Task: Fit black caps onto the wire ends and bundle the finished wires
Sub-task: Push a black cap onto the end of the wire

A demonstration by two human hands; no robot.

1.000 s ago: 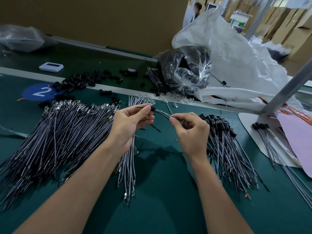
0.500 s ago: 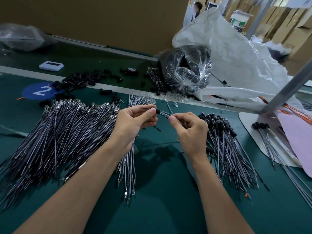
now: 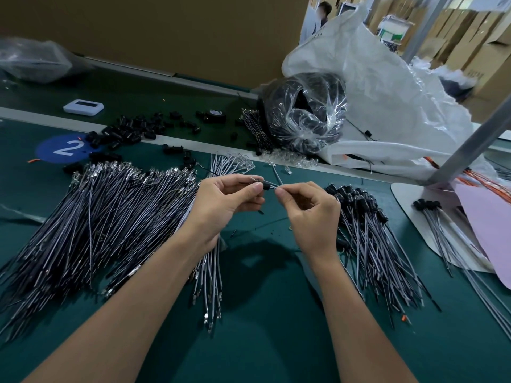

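At 9 o'clock, a big heap of bare wires (image 3: 96, 217), none capped, so most of the job looks left. At 11 o'clock, loose caps (image 3: 132, 131) scattered on the desk (image 3: 262, 313). In the centre, the left hand (image 3: 221, 203) has its grip pinched on one black cap (image 3: 266, 186). The right hand (image 3: 312, 214) has its grip pinched on a wire (image 3: 274, 185), the end at or just inside the cap; depth too small to tell. At 3 o'clock, capped wires (image 3: 373, 236) piled loose, with a smaller capped bunch (image 3: 431, 217) further right. No tie visible on either pile, so bundling looks not yet done.
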